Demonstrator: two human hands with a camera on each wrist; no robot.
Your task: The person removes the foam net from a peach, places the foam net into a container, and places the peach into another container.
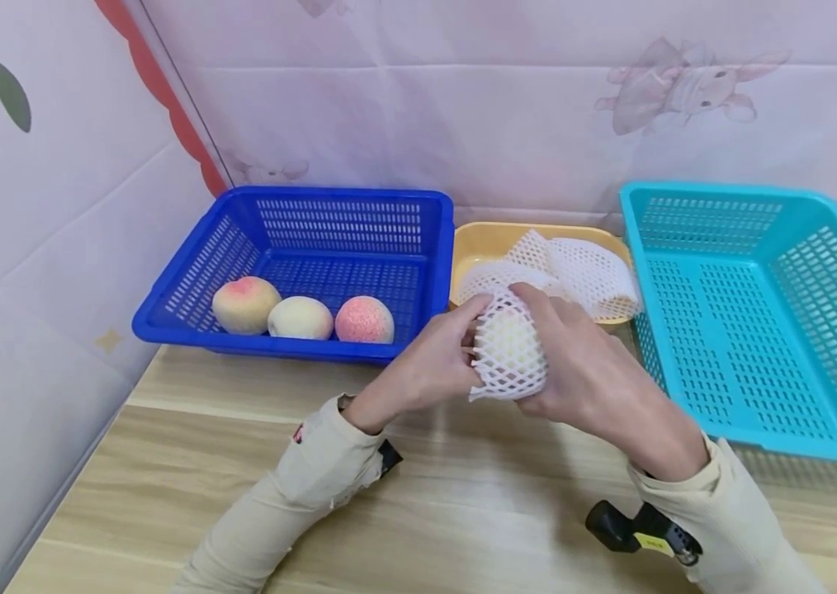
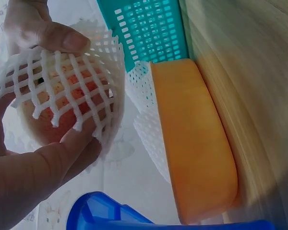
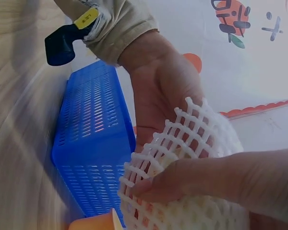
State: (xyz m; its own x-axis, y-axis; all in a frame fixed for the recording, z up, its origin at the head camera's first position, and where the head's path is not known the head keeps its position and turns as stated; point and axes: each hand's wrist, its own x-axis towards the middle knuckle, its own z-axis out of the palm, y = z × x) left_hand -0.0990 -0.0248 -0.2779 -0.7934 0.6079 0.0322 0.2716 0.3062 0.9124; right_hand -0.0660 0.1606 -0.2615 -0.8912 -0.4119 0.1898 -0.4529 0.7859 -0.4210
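Observation:
Both hands hold a peach [image 2: 50, 129] inside a white foam net sleeve [image 1: 496, 384], raised above the table in front of the yellow tub. My left hand [image 1: 433, 355] grips the peach from the left, its fingers around the fruit at the net's open edge in the left wrist view. From the other side, my right hand [image 1: 585, 359] wraps round the netted fruit. Its thumb [image 3: 168, 184] lies across the mesh. The net covers much of the peach; pink and cream skin shows through the holes.
A blue basket [image 1: 292, 195] at the left holds a yellowish peach [image 1: 246, 307], a pale peach [image 1: 301, 318] and a pink peach [image 1: 365, 320]. Behind the hands, a yellow tub [image 1: 474, 235] contains white foam nets [image 1: 593, 272]. A teal basket [image 1: 730, 330] stands at the right, near the wall.

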